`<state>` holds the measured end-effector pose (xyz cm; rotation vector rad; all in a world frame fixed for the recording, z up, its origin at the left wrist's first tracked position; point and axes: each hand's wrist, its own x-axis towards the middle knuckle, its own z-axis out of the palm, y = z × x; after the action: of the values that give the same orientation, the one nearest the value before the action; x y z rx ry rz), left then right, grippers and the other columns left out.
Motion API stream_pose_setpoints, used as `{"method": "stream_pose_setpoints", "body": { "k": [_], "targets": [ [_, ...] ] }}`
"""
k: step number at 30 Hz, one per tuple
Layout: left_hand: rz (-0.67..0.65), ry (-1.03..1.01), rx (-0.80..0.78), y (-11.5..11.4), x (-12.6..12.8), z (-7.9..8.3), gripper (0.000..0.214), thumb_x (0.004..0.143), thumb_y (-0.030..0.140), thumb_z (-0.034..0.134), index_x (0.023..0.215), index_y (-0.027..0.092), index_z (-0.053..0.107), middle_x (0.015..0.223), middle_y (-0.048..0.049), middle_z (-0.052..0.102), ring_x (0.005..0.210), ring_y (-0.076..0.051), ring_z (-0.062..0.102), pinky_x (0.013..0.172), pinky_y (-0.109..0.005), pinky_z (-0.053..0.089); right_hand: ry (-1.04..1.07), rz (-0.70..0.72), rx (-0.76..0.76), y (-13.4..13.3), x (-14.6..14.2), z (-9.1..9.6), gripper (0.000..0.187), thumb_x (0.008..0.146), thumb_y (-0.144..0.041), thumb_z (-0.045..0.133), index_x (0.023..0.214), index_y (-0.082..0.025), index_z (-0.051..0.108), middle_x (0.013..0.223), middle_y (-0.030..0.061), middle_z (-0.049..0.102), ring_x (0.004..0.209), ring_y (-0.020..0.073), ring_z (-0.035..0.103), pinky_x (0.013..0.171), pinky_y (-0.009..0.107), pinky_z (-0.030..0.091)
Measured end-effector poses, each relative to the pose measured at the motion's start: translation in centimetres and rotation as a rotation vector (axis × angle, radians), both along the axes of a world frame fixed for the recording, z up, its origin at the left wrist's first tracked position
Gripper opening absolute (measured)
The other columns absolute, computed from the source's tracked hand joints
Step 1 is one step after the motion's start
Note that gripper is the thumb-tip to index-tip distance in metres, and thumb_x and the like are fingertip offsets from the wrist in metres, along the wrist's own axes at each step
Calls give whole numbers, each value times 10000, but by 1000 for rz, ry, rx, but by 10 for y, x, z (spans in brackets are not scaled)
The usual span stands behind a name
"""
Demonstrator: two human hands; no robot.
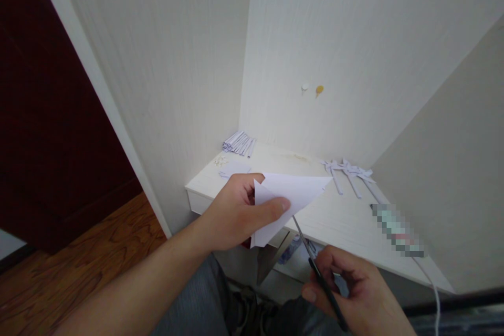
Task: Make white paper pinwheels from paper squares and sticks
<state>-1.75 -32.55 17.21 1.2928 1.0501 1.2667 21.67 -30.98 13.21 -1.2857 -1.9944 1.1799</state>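
Observation:
My left hand (236, 212) is closed on a folded white paper (291, 194), thumb on top, holding it above the front edge of a small white desk (334, 220). The paper forms a triangle pointing right. My right hand (350, 289) grips black-handled scissors (315, 260) below and to the right. Their blades reach up to the paper's lower edge and look nearly closed.
On the desk lie a bundle of folded paper strips (239, 143) at the back left, small scraps (221, 160), white paper bows (350, 170) at the right and a blurred object (396, 230) with a white cable (433, 283). Walls enclose the desk; a dark doorway (47, 115) stands left.

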Motion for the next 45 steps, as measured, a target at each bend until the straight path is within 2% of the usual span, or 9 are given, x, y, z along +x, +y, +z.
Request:
{"method": "stream_pose_setpoints", "body": {
  "k": [28, 34, 45],
  "targets": [
    [-13, -16, 22, 2, 1, -2, 312, 838, 433, 789, 886, 142, 686, 689, -3, 643, 527, -104, 542, 462, -201, 403, -20, -4, -49, -1, 2, 1, 362, 627, -441, 705, 556, -254, 403, 548, -37, 449, 547, 138, 384, 530, 266, 314],
    [-36, -21, 27, 3, -1, -2, 306, 856, 436, 778, 883, 152, 670, 677, 5, 642, 506, -98, 532, 435, -188, 396, -24, 36, -42, 0, 1, 5, 321, 609, -431, 699, 564, -246, 440, 560, -30, 475, 563, 147, 403, 547, 271, 344],
    [-105, -18, 11, 1, -6, 5, 221, 860, 355, 763, 853, 151, 679, 677, 15, 633, 533, -91, 529, 447, -169, 398, -37, 27, -61, 0, 3, 7, 284, 592, -377, 712, 546, -239, 468, 547, -39, 470, 554, 140, 389, 537, 266, 323]
  ]
}}
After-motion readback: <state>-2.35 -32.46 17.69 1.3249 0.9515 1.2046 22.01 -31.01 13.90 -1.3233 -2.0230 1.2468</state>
